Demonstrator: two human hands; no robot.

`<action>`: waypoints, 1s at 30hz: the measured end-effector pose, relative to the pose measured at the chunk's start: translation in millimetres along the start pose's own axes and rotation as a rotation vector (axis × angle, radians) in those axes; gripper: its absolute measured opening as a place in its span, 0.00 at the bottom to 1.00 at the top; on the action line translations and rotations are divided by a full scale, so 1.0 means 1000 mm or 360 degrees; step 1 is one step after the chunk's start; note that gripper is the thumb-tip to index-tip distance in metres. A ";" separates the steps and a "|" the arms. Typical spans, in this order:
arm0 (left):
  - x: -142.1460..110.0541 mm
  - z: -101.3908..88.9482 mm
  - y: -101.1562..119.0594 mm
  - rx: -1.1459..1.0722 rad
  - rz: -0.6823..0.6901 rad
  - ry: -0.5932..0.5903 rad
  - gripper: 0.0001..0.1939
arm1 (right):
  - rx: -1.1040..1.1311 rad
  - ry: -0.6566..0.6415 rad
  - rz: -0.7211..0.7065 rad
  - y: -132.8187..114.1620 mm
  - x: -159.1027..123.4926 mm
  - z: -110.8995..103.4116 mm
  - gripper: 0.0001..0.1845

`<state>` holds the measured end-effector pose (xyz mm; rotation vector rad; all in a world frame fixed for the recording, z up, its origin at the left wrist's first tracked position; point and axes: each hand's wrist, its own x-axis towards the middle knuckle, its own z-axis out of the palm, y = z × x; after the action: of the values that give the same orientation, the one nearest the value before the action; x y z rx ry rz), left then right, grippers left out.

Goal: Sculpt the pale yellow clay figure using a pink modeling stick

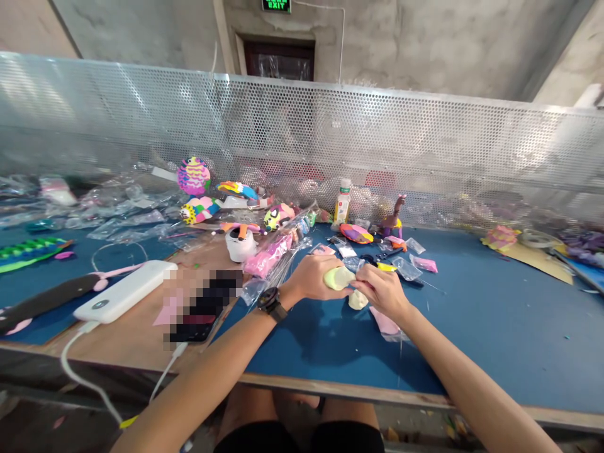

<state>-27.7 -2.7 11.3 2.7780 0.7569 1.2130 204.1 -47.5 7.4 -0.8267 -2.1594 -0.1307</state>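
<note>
One pale yellow-green, rounded lump (334, 279) sits in the curled left hand (310, 277), right hand (381, 290) pinching its end; a clear plastic packet (396, 336) holds pink material (384, 321).

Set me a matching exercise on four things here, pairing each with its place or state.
1. Yellow-green piece
2. Power bank
3. Bottle
4. Watch

A. Upright, in front of the perforated metal screen
B. Gripped in the left hand
C. Strapped around the left wrist
D. Lying at the left, with a white cable plugged into it

Pairs: 1-B, 2-D, 3-A, 4-C
</note>
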 end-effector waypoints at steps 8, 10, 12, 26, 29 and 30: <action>0.002 -0.003 0.003 0.0044 0.0007 0.0081 0.20 | -0.0367 0.0037 -0.0088 0.000 -0.002 -0.004 0.28; 0.002 -0.004 0.002 0.0069 -0.0005 0.0079 0.21 | -0.0403 0.0012 -0.0094 0.000 -0.002 -0.003 0.27; 0.001 -0.003 0.000 0.0084 0.0000 0.0077 0.20 | -0.0424 -0.0028 -0.0139 0.000 -0.002 -0.002 0.25; 0.002 -0.008 -0.006 0.0262 0.0098 0.0070 0.19 | 0.0199 0.0137 0.0343 -0.021 0.004 -0.001 0.13; 0.002 -0.008 -0.008 0.0315 0.0110 0.0076 0.19 | 0.0143 0.0101 0.0258 -0.023 0.007 -0.002 0.13; 0.001 -0.008 -0.008 0.0311 0.0110 0.0078 0.20 | 0.0126 0.0094 0.0230 -0.023 0.007 -0.002 0.13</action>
<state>-36.0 4.0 16.1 2.9629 0.8327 1.2888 188.6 -62.3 17.8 -0.9181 -2.0287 0.0036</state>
